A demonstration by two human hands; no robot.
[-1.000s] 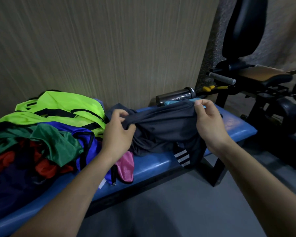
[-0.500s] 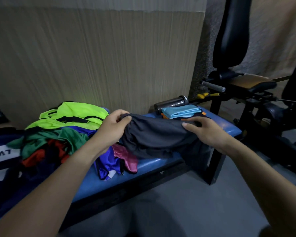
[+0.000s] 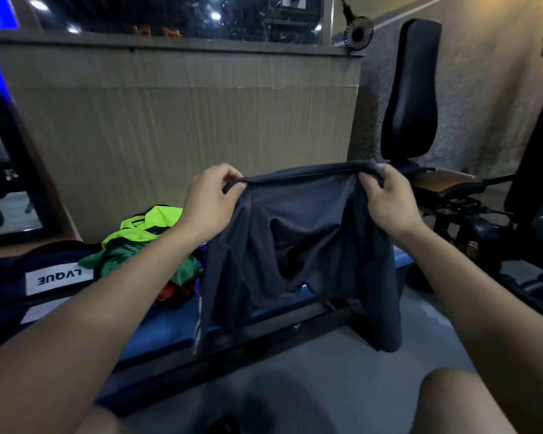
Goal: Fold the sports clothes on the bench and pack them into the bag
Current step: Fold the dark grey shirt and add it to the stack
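Head view, left hand (image 3: 212,200) and right hand (image 3: 389,198) raised, each grip pinching dark shorts (image 3: 298,245) waistband

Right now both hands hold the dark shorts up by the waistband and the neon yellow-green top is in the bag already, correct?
Not quite. The head view shows the neon yellow-green top still on the pile of clothes on the blue bench, not in the bag. The rest holds: the left hand and right hand hold the dark shorts up by the waistband.
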